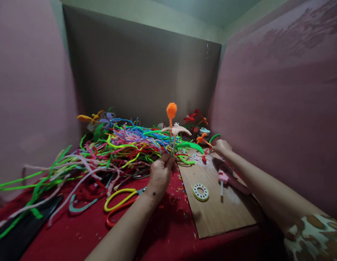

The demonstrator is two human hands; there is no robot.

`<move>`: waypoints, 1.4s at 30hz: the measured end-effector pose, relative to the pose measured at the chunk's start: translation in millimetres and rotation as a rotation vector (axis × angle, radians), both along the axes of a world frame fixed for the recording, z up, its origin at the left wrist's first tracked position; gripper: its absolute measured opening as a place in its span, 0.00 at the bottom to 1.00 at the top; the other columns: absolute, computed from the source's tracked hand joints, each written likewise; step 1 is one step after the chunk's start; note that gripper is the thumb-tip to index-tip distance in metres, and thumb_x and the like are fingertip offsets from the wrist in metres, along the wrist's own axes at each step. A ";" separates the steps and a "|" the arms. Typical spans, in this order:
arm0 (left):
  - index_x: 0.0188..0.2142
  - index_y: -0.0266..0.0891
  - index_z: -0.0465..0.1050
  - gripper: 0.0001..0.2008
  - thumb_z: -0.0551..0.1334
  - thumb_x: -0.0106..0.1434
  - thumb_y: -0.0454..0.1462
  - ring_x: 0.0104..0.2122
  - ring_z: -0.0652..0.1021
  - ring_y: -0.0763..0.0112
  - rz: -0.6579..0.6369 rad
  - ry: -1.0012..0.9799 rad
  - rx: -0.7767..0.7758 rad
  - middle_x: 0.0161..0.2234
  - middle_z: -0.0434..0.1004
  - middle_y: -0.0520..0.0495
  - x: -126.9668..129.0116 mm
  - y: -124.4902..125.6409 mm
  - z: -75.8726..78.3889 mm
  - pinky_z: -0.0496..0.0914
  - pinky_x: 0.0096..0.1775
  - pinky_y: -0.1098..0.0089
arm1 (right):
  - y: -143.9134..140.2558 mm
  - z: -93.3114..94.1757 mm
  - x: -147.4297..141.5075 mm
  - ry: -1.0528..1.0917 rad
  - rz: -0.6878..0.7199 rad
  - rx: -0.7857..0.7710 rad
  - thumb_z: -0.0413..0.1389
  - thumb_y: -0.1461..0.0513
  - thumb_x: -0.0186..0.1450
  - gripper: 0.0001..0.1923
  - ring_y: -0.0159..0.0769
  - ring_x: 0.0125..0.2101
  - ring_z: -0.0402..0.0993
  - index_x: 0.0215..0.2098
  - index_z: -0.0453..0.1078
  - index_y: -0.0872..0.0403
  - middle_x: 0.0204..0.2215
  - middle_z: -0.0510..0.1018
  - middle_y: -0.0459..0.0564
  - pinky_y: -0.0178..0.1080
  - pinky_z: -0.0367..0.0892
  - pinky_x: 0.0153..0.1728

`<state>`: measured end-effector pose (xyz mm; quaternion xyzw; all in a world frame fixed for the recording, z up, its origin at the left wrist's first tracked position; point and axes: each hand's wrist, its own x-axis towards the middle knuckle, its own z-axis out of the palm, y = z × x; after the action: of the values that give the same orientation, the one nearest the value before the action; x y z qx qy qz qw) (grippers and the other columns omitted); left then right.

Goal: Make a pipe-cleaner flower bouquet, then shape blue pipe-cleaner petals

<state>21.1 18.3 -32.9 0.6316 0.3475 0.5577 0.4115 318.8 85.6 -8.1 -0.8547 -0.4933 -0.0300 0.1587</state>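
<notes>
A: What was held at the centre of the frame?

B: A pipe-cleaner flower (pixel 171 125), with an orange tuft on top and pale petals below, was held upright by the left hand (pixel 160 174). The fingers were clamped around the lower stem, so that part of the stem was hidden inside the fist.

A: And the right hand (pixel 222 146)?

B: It was stretched out to the right of centre, at the far end of the wooden board (pixel 215 203), beside a small orange flower (pixel 203 139) and a curved green pipe cleaner (pixel 214 138). The fingers were seen from behind and curled; whether anything was pinched between them could not be made out.

A: What else was seen?

B: A tangled pile of pipe cleaners (pixel 119 145) was spread over the red cloth (pixel 76 235) at left, its strands cut off by the left edge. Yellow-handled scissors (pixel 122 199) were partly covered by the left wrist. A white ring (pixel 200 191) and a pink tool (pixel 222 179) lay on the board. Red flowers (pixel 194 119) at the back were dim and hard to tell apart.
</notes>
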 end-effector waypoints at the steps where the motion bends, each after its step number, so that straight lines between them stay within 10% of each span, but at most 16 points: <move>1: 0.26 0.38 0.72 0.10 0.57 0.58 0.41 0.19 0.70 0.75 -0.004 -0.005 -0.006 0.19 0.71 0.53 -0.2 0.5 -0.4 0.64 0.26 0.74 | -1.9 3.9 1.2 -0.001 -0.005 0.034 0.57 0.64 0.54 0.10 0.52 0.40 0.74 0.33 0.75 0.62 0.35 0.77 0.65 0.42 0.66 0.35; 10: 0.22 0.37 0.71 0.11 0.59 0.56 0.41 0.18 0.69 0.76 -0.020 -0.077 -0.061 0.18 0.71 0.53 -0.5 -2.2 7.5 0.64 0.24 0.75 | -24.7 30.6 -10.9 0.282 0.172 0.421 0.52 0.64 0.48 0.05 0.39 0.27 0.71 0.19 0.69 0.57 0.19 0.73 0.52 0.35 0.61 0.27; 21: 0.23 0.36 0.68 0.13 0.60 0.54 0.45 0.19 0.74 0.72 0.207 -0.235 -0.116 0.19 0.74 0.50 -11.1 9.2 17.3 0.70 0.26 0.71 | -90.9 15.3 -139.6 0.786 0.668 0.839 0.52 0.57 0.59 0.08 0.27 0.18 0.57 0.27 0.61 0.53 0.17 0.62 0.40 0.32 0.57 0.20; 28: 0.23 0.39 0.72 0.11 0.58 0.57 0.42 0.21 0.72 0.73 0.290 0.019 0.016 0.20 0.74 0.52 -13.5 0.9 12.1 0.65 0.28 0.74 | -109.3 -1.3 -182.0 0.465 0.951 0.798 0.50 0.67 0.61 0.03 0.29 0.25 0.61 0.31 0.61 0.52 0.25 0.66 0.44 0.33 0.59 0.28; 42: 0.26 0.39 0.70 0.12 0.54 0.62 0.42 0.22 0.70 0.75 0.309 0.274 0.170 0.21 0.72 0.53 -8.6 -3.9 5.7 0.62 0.28 0.76 | -96.9 -12.1 -187.8 0.892 0.903 0.752 0.51 0.61 0.63 0.04 0.28 0.22 0.62 0.30 0.61 0.52 0.21 0.66 0.41 0.33 0.61 0.25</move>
<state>12.4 14.4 -27.2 0.6731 0.4444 0.5505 0.2152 130.9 -11.3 -20.2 -0.3874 -0.6421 0.2216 0.6233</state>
